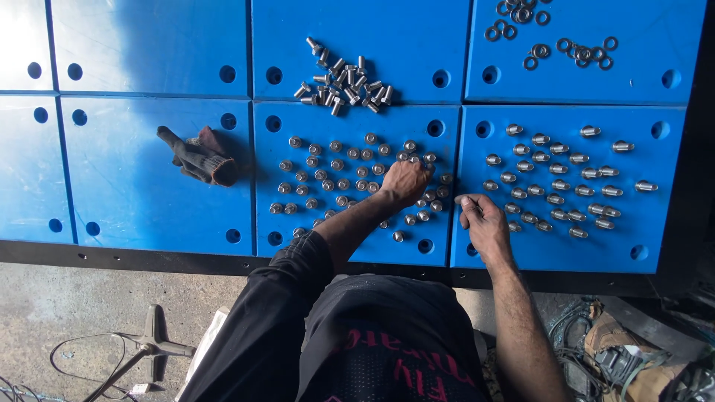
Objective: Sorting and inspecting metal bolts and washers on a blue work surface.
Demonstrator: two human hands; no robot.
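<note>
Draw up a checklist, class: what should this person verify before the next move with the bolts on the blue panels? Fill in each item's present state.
1. Left hand on the upright bolts of the middle panel: ok.
2. Right hand at the left edge of the lying bolts: ok.
3. Whether either hand grips a bolt: cannot tell.
4. Loose bolt pile lies within the upper panel: ok.
5. Washers kept apart from bolts: ok.
6. Glove off, hands bare: not ok.

two hands (406,181), one dark glove (199,155), about fourteen washers (581,53), dozens of bolts (344,85).
</note>
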